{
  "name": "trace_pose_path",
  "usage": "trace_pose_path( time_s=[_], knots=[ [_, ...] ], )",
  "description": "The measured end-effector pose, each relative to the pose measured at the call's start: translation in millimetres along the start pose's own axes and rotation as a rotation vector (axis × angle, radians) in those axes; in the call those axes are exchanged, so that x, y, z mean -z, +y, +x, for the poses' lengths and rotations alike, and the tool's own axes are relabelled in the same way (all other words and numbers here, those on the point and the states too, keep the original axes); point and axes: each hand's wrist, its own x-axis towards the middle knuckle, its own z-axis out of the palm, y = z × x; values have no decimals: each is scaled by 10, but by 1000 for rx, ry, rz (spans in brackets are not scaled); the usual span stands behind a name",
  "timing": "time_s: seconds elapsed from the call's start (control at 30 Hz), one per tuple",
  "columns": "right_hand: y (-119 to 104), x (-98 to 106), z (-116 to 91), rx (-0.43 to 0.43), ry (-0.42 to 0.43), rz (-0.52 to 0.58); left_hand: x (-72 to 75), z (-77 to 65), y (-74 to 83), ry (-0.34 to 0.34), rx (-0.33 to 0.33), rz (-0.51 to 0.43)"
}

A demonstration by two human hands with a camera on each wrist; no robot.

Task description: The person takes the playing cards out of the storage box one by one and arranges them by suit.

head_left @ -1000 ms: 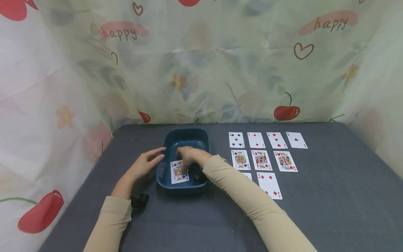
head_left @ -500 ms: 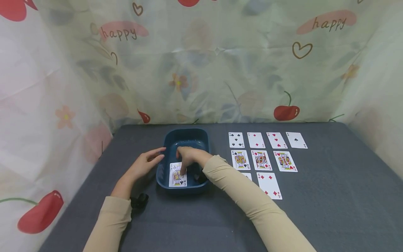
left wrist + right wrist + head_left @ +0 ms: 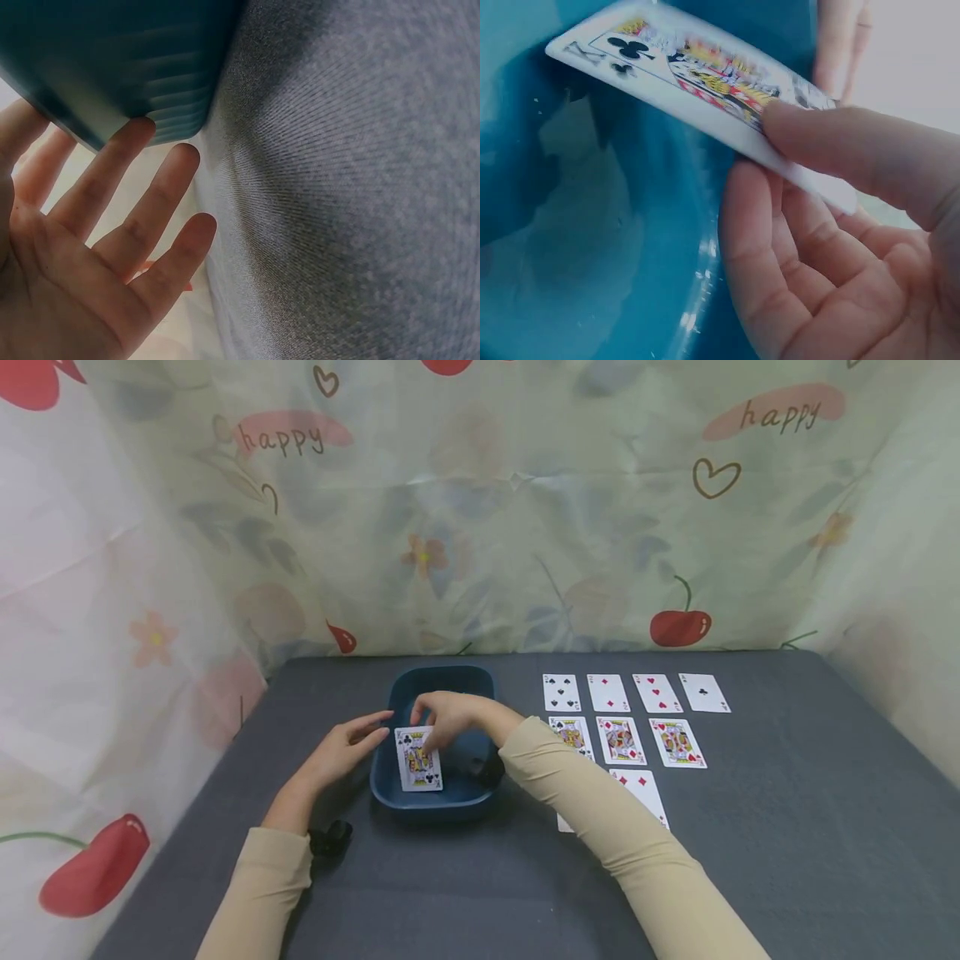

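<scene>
A king of clubs playing card (image 3: 416,764) is pinched in my right hand (image 3: 463,718), over the blue plastic tub (image 3: 467,758). Seen from the right wrist, the thumb (image 3: 832,139) presses on the card's face while the fingers lie behind it, and the card tilts above the glossy tub floor. My left hand (image 3: 341,752) is at the tub's left side, fingers spread and nearly straight. In the left wrist view those fingertips (image 3: 139,127) reach up to the tub's outer wall (image 3: 172,82).
Right of the tub, playing cards lie face up in rows: number cards such as the two of diamonds (image 3: 609,693) at the back, face cards (image 3: 621,741) in the middle. The right sleeve (image 3: 600,827) partly covers a nearer row with the four of diamonds (image 3: 643,789).
The king of clubs first slid toward me along the tub floor under my right fingers. Now it is lifted and pinched, and the right hand has risen slightly. The left hand stays put.
</scene>
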Motion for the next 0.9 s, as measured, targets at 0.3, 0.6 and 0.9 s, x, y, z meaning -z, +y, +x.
trace_pose_path(
  time_s=[0.3, 0.6, 0.9],
  knots=[
    [33, 190, -209, 82, 128, 117, 6, 5, 17, 5, 15, 0],
    [283, 422, -475, 166, 278, 199, 0, -2, 38, 11, 10, 12],
    [629, 617, -870, 182, 405, 293, 3, -30, 23, 12, -23, 5]
  ],
)
